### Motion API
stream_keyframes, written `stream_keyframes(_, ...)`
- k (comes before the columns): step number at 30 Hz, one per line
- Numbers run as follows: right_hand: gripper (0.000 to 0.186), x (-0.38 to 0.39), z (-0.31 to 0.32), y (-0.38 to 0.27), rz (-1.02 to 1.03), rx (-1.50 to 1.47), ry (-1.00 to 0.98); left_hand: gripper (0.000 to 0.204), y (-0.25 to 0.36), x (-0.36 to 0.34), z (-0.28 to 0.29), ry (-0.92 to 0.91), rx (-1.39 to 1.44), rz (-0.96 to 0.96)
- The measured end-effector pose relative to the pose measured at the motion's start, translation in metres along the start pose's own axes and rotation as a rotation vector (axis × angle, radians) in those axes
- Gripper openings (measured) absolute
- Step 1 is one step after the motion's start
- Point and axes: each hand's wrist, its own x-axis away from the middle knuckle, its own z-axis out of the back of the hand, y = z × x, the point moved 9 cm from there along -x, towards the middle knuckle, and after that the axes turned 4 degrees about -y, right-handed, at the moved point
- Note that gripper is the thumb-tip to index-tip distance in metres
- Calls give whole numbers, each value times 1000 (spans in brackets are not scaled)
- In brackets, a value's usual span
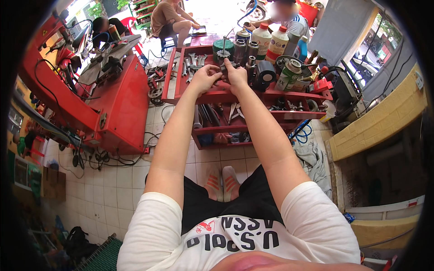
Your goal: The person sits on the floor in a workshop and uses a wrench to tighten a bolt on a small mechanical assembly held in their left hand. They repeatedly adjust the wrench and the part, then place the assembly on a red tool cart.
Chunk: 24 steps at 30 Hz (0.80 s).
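Both of my arms reach forward over the top tray of a red tool cart (266,96). My left hand (205,78) is closed, with its fingertips curled together beside my right hand (236,76). The right fingers are bent around the same spot, and a small dark piece seems to be between the two hands; its kind is hidden. Just beyond them stand a green tub (219,47) and an upright metal rod tool (224,43). Metal sockets (239,50) rise to the right of these. Several wrenches (193,58) lie left of my hands.
White bottles with red caps (276,43), a spray can (289,76) and a black cylinder (263,76) crowd the cart's right side. Lower shelves hold pliers (234,112). A red machine (120,108) stands left, cables on the floor. People (171,20) sit beyond the cart.
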Motion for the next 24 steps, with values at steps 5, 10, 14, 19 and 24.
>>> stream_keyframes(5,29,3,-10,2,-14,-19,6,31,-14,-8,4,-24,17,-33)
stream_keyframes(10,32,11,-12,-2,-43,-22,-29,28,-26,-10,28,145,326,-90)
stream_keyframes(14,31,7,-8,-1,-33,16,-37,24,-19,-4,35,266,334,-120)
stream_keyframes(19,29,14,-15,-5,-19,47,-54,23,-12,2,37,289,212,-152)
stream_keyframes(24,29,8,-15,-3,23,80,-68,21,-13,2,37,280,219,-121)
